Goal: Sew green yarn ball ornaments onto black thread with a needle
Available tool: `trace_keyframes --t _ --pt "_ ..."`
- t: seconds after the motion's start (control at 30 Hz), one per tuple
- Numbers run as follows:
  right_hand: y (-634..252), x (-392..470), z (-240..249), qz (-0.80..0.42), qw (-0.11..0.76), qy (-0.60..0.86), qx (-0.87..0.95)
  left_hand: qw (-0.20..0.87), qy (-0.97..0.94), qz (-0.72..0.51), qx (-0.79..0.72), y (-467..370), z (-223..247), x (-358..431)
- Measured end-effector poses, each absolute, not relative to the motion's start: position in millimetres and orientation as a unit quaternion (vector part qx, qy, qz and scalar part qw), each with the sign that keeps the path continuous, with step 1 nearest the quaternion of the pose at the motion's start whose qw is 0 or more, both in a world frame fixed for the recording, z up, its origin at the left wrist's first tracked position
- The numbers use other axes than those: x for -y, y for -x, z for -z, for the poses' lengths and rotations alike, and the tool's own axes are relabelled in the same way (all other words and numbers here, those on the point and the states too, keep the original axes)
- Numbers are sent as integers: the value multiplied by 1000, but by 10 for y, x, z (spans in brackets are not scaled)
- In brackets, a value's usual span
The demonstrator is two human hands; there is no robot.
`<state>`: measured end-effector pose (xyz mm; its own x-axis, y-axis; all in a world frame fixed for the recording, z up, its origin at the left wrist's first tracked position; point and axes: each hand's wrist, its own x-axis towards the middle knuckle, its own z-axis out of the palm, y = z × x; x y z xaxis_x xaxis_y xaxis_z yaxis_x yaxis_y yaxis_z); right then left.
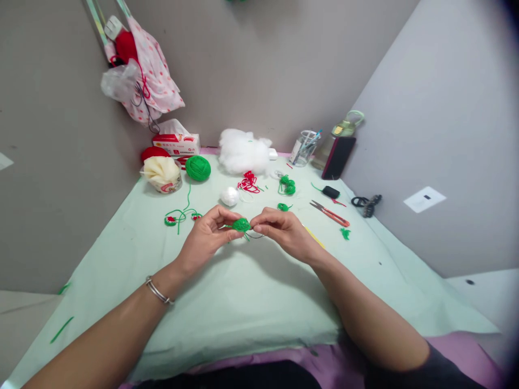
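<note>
A small green crocheted piece is pinched between the thumb and fingers of my left hand, above the middle of the table. My right hand is closed at the piece's right edge, thumb and fingertips pressed together. What those fingertips grip is too small to make out. A thin dark strand loops below, between the hands. Behind my left hand lie two small red and green crocheted pieces with green yarn tails. A yellow stick-like tool lies partly hidden behind my right hand.
Across the back stand a tissue box, a green yarn ball, white stuffing, a clear cup and a phone. Orange-handled scissors lie to the right, a white yarn ball near centre. A bag hangs at left.
</note>
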<state>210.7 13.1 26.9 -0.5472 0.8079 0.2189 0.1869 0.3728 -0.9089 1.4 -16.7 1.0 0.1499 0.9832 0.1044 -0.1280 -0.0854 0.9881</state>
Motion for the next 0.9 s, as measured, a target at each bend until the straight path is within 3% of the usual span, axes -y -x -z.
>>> trace_keyframes --t 0.47,0.73,0.9 --pt "-1996 -26 -222 -516 347 376 687 524 -562 -482 -421 -48 55 160" --pt "-2007 7 -187 -307 327 403 798 540 -582 -444 -415 -67 89 176" --pt "-2050 -34 -275 -382 399 387 739 534 -609 -399 -430 -104 113 192"
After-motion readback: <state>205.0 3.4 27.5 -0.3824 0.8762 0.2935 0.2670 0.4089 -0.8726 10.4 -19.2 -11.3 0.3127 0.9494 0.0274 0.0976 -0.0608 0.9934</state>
